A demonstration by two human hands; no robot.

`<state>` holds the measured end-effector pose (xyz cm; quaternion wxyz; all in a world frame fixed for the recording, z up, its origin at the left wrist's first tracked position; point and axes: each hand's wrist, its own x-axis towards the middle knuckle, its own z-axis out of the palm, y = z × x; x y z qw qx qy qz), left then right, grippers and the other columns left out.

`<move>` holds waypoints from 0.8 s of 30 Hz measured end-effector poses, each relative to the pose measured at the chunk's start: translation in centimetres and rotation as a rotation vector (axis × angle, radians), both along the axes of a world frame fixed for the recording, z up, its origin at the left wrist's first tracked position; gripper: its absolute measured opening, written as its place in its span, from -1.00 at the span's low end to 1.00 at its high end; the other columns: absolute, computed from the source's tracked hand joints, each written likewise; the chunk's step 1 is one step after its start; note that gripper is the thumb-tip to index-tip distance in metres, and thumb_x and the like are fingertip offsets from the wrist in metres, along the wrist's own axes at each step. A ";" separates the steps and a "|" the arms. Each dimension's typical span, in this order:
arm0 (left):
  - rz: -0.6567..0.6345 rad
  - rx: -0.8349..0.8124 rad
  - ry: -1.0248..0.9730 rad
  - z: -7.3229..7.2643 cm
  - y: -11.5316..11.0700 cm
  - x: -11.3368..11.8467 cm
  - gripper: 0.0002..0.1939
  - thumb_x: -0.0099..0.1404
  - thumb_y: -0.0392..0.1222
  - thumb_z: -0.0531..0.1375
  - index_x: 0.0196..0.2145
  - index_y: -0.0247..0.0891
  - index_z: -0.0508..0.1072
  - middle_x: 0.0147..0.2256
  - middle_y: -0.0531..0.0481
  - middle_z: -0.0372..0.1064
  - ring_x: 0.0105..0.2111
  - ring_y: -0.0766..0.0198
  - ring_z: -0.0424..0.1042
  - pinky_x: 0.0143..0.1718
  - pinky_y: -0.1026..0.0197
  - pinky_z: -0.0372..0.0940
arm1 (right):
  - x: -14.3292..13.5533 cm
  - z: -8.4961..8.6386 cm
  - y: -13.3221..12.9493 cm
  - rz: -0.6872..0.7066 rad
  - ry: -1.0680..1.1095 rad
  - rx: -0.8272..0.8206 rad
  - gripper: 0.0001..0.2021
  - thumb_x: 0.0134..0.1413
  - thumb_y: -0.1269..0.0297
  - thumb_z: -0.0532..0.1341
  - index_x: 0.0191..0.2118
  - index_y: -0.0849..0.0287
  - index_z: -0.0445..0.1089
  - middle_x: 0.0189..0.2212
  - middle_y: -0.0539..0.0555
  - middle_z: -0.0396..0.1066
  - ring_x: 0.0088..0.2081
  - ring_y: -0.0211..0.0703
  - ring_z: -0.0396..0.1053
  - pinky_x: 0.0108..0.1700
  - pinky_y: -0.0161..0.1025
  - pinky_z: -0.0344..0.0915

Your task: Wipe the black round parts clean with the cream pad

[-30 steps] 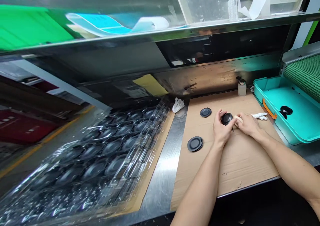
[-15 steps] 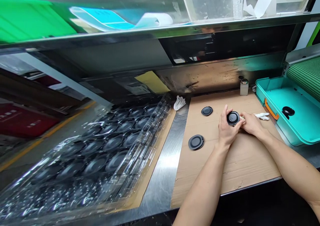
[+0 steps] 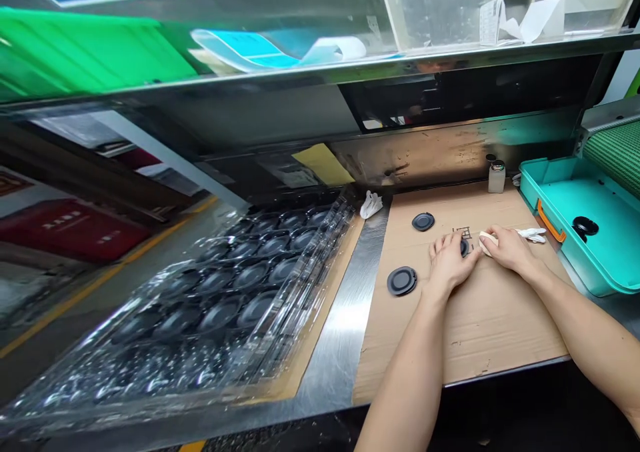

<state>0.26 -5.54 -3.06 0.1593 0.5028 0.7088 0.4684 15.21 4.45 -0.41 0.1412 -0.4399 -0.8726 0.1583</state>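
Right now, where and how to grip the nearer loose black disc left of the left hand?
Black disc: likely best by its outer rim, fingers and thumb on opposite edges, from above and its left. It lies flat on the cardboard, and the left hand is to its right.

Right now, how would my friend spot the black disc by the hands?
Find the flat brown cardboard sheet, then the bare left hand there. The round black disc is the one partly hidden by that hand; the two loose black discs farther left lie uncovered.
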 end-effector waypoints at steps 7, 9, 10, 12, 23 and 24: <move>-0.107 0.011 -0.076 0.7 -0.3 0.6 -0.62 0.15 -0.22 0.35 -0.05 -0.09 0.53 0.11 -0.24 0.41 0.23 -0.20 0.16 0.34 -0.21 -0.11 | -0.1 0.2 -0.1 0.005 -0.014 0.007 -0.66 0.36 0.03 0.08 0.00 0.11 0.46 -0.15 0.14 0.58 -0.08 0.01 0.49 -0.15 -0.25 0.21; -0.101 0.057 -0.188 0.8 -0.2 0.6 -0.62 0.08 -0.29 0.39 -0.11 -0.10 0.55 0.05 -0.23 0.45 0.23 -0.19 0.19 0.35 -0.18 -0.09 | 0.0 0.2 -0.1 0.008 -0.014 0.011 -0.65 0.37 0.02 0.07 -0.01 0.11 0.46 -0.14 0.14 0.58 -0.08 0.01 0.49 -0.15 -0.25 0.21; -0.092 0.077 -0.244 0.8 -0.1 0.7 -0.60 0.04 -0.31 0.41 -0.12 -0.10 0.56 0.03 -0.22 0.46 0.23 -0.18 0.19 0.36 -0.17 -0.09 | 0.0 0.1 -0.1 0.007 -0.012 0.011 -0.66 0.36 0.02 0.07 -0.01 0.10 0.46 -0.14 0.14 0.58 -0.09 0.01 0.49 -0.15 -0.24 0.21; -0.073 0.118 -0.340 0.8 0.1 0.8 -0.56 0.01 -0.31 0.44 -0.11 -0.09 0.57 0.00 -0.19 0.48 0.23 -0.15 0.23 0.37 -0.13 -0.08 | 0.0 0.0 -0.1 0.005 -0.009 0.014 -0.66 0.36 0.02 0.07 -0.03 0.10 0.47 -0.16 0.13 0.58 -0.10 0.02 0.49 -0.16 -0.24 0.20; -0.184 0.050 -1.509 2.6 1.2 -0.4 -0.60 0.45 0.00 -0.02 -0.18 -0.35 0.49 -0.23 -0.27 0.51 -0.34 0.16 0.50 -0.47 0.26 0.29 | 0.1 -0.1 0.0 0.016 -0.002 0.028 -0.64 0.37 0.00 0.05 -0.03 0.10 0.47 -0.16 0.14 0.57 -0.13 0.00 0.49 -0.20 -0.25 0.18; -0.195 0.050 -1.555 2.8 1.1 -0.5 -0.58 0.46 -0.01 -0.05 -0.20 -0.37 0.48 -0.25 -0.28 0.50 -0.36 0.17 0.49 -0.50 0.28 0.27 | 0.1 -0.2 0.0 0.016 0.000 0.033 -0.64 0.37 0.01 0.04 -0.04 0.10 0.47 -0.16 0.13 0.57 -0.14 0.00 0.49 -0.21 -0.25 0.18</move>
